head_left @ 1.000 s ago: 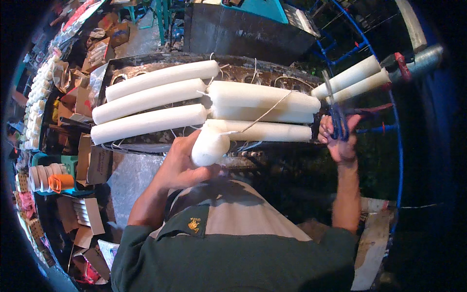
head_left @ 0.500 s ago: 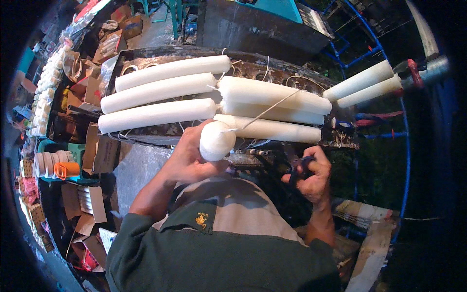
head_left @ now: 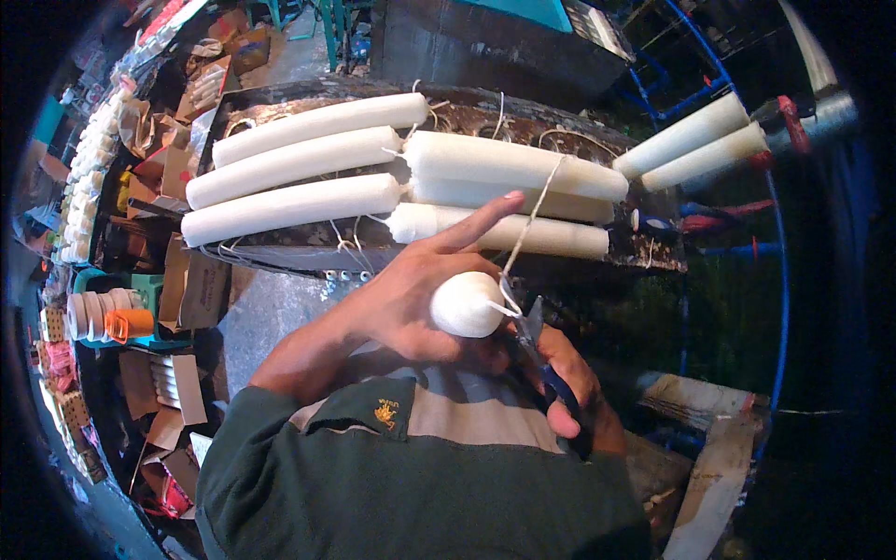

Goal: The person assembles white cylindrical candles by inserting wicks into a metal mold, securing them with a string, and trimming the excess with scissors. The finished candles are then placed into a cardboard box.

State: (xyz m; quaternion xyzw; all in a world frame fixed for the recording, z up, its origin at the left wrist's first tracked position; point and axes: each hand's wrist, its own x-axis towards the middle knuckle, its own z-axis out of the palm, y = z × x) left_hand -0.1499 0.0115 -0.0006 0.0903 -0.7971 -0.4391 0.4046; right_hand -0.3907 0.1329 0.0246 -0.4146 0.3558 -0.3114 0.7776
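My left hand [head_left: 397, 297] is wrapped round a thick white candle [head_left: 462, 308], whose rounded top points up at me; one finger stretches out toward the far right. From the candle's tip a long wick string [head_left: 533, 222] rises away and lies over the candles on the bench. My right hand [head_left: 577, 378] grips dark-handled scissors [head_left: 532, 327], their metal blades at the wick just right of the tip. Whether the blades have closed on the string I cannot tell. The candle's lower body is hidden by my hand and shirt.
Several long white candles [head_left: 299, 168] lie in rows on a dark, stained bench [head_left: 644, 254]. Two more candles [head_left: 691, 135] stick out at its right end, near blue pipes [head_left: 782, 280]. At left stand open cartons [head_left: 191, 392], an orange mug [head_left: 128, 325] and a long row of white pieces.
My left hand has brought the candle nearer and to the right, stretching out a finger. My right hand has carried the scissors left and nearer, up to the wick.
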